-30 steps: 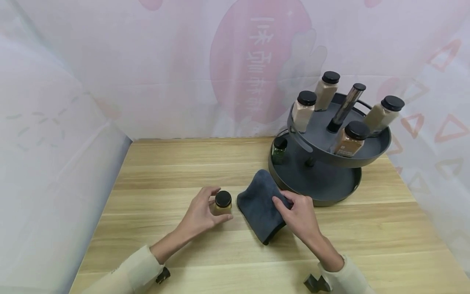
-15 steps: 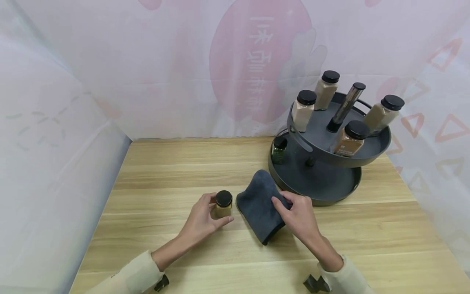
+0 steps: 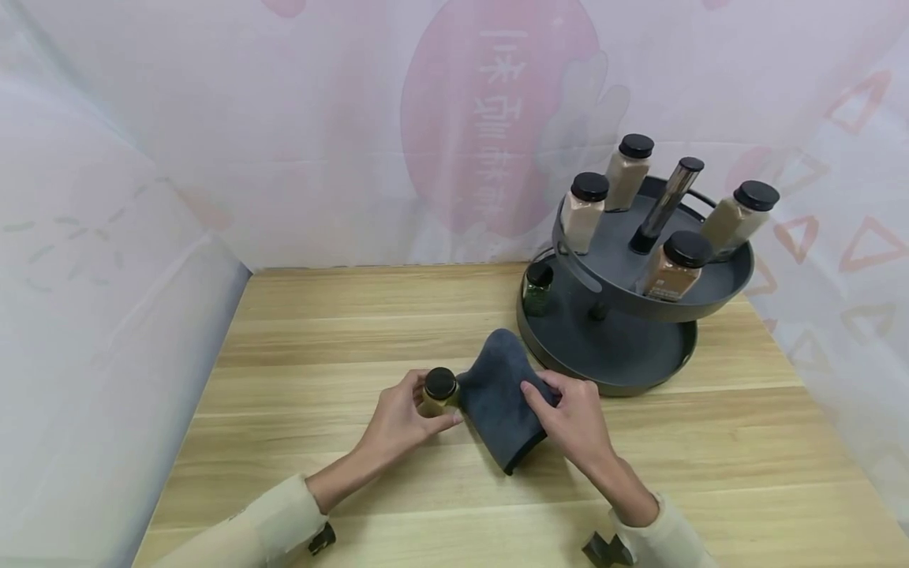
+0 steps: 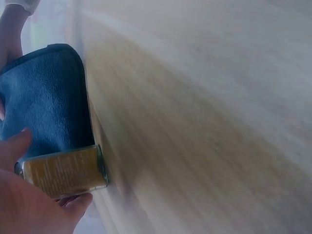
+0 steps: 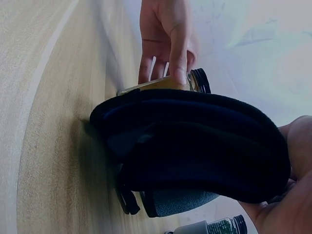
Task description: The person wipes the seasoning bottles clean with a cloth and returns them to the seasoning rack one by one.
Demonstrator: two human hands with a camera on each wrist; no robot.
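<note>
With thumb and fingers on either side of it, my left hand (image 3: 399, 416) grips a small glass spice jar (image 3: 440, 396) with a black lid and yellow-brown contents. The left wrist view shows the label side of this spice jar (image 4: 66, 170), its base just off or at the tabletop; I cannot tell which. A dark grey-blue cloth (image 3: 500, 402) hangs folded from my right hand (image 3: 574, 414), pinched between thumb and fingers at its right edge. The cloth's left edge meets the jar. From the right wrist, the cloth (image 5: 195, 146) hides part of the jar.
A dark two-tier round tray stand (image 3: 611, 359) stands at the back right of the wooden table (image 3: 341, 315). Several black-lidded spice jars, one orange-brown jar (image 3: 675, 272) among them, are on the upper tier. A green jar (image 3: 536, 293) stands on the lower tier. Printed fabric (image 3: 319, 158) walls the table's back and sides.
My left hand has closed round the spice jar and shifted it a little right, up against the cloth. The right hand and cloth have stayed nearly still.
</note>
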